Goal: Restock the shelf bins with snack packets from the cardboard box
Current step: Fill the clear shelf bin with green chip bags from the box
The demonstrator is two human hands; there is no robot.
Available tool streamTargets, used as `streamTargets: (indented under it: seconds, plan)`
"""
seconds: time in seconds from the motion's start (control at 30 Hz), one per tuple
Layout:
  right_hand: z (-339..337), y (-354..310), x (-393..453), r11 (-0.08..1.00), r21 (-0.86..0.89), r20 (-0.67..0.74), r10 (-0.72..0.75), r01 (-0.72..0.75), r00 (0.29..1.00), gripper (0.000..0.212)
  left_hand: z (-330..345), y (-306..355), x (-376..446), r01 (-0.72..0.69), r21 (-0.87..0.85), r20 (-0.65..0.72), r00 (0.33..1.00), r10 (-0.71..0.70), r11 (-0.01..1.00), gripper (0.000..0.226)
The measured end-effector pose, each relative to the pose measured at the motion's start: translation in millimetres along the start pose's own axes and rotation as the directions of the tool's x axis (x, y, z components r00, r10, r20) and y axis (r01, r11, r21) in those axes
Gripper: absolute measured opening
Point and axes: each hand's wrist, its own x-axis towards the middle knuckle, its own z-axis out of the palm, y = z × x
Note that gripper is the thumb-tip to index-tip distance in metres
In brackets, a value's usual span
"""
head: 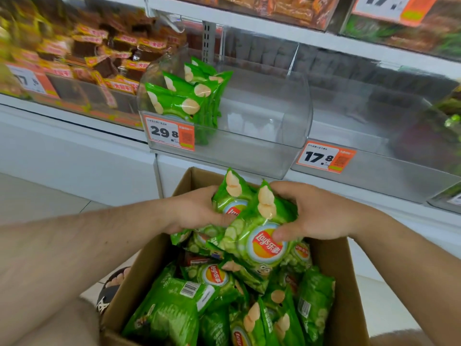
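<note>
- L hand [197,208] + R hand [314,213]: both clamped on green chip packets [257,226], held together just above cardboard box [334,265].
- Box holds more packets.
- Clear shelf bin [274,136] above box: few packets upright at its left side.

Open cardboard box [331,265] on floor below shelf, heaped with green snack packets [174,308]. Small bunch of packets [254,221] raised above heap. Clear shelf bin [262,151] holding upright row of packets [189,96] at left side.
</note>
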Motion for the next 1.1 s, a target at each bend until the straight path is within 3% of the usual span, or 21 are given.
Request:
streamTargets:
  seconds: [0.17, 0.27, 0.37, 0.43, 0.53, 0.63, 0.73, 0.8, 0.9, 1.0, 1.1]
  plan:
    - [3, -7, 8, 0.989, 0.122, -0.135, -0.063, 0.08, 0.989, 0.059, 3, 14, -15, -0.016, -0.188, 0.071, 0.997, 0.03, 0.982, 0.088]
    - [4, -15, 6, 0.983, 0.135, -0.174, -0.1, 0.124, 0.98, 0.056, 7, 22, -21, -0.033, -0.115, 0.12, 0.992, 0.046, 0.993, 0.113]
    - [8, -24, 4, 0.987, 0.082, -0.197, -0.117, 0.135, 0.973, 0.063, 11, 30, -22, -0.041, -0.081, 0.063, 0.997, 0.046, 0.996, 0.099]
    - [10, -28, 2, 0.989, 0.024, -0.311, -0.131, 0.145, 0.941, 0.065, 9, 35, -23, -0.065, -0.131, -0.013, 0.998, 0.064, 0.989, 0.083]
    - [12, -32, 1, 0.989, -0.068, -0.583, -0.147, 0.132, 0.799, 0.083, 0, 35, -21, -0.095, -0.258, -0.098, 0.993, 0.072, 0.961, 0.08]
    - [17, -33, 3, 0.945, 0.251, -0.678, 0.016, 0.211, 0.735, 0.099, -8, 36, -21, -0.128, -0.397, -0.145, 0.986, 0.076, 0.909, 0.089]
    - [26, -36, 5, 0.775, 0.586, -0.553, 0.167, 0.239, 0.816, 0.104, -11, 43, -25, -0.171, -0.503, -0.158, 0.982, 0.104, 0.847, 0.078]
    - [30, -38, 6, 0.67, 0.706, -0.427, 0.146, 0.228, 0.892, 0.109, -12, 47, -28, -0.189, -0.521, -0.145, 0.981, 0.132, 0.832, 0.074]
    - [30, -51, 3, 0.519, 0.829, -0.269, 0.042, 0.209, 0.962, 0.108, -10, 49, -30, -0.196, -0.499, -0.128, 0.98, 0.152, 0.844, 0.087]
    - [26, -63, 2, 0.508, 0.848, -0.184, 0.014, 0.152, 0.983, 0.108, -10, 53, -31, -0.198, -0.48, -0.115, 0.98, 0.163, 0.854, 0.084]
    - [18, -72, 5, 0.573, 0.811, -0.174, 0.048, 0.116, 0.984, 0.08, -14, 58, -35, -0.177, -0.438, -0.099, 0.984, 0.148, 0.882, 0.079]
